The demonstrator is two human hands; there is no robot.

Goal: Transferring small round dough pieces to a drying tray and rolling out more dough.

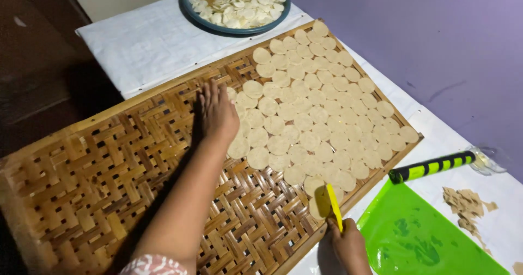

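A wide woven bamboo tray (109, 177) lies slantwise across a white sheet (147, 46), its near left half bare weave. The person's left hand (218, 114) lies flat on the tray near its middle, palm down, fingers pressed together and pointing far, resting at the left edge of the pale dough discs (321, 111) and touching the closest ones. These thin round discs lie in close rows over the tray's right half, many overlapping slightly at the rims. Far beyond the tray, a blue-rimmed round plate (196, 14) holds a loose heap of similar pale pieces. At the tray's near right edge, the right hand (348, 245) is closed around a yellow flat tool (334, 205), whose blade stands upward with one dough disc (320, 203) lying against it, just over the tray's rim. To the right of that hand a bright green mat (414, 237) lies on the sheet, and a rolling pin handle with black and green stripes (433, 167) rests at its far edge. A small pile of dough scraps (466, 205) sits to the right of the mat, near the purple wall (436, 40)
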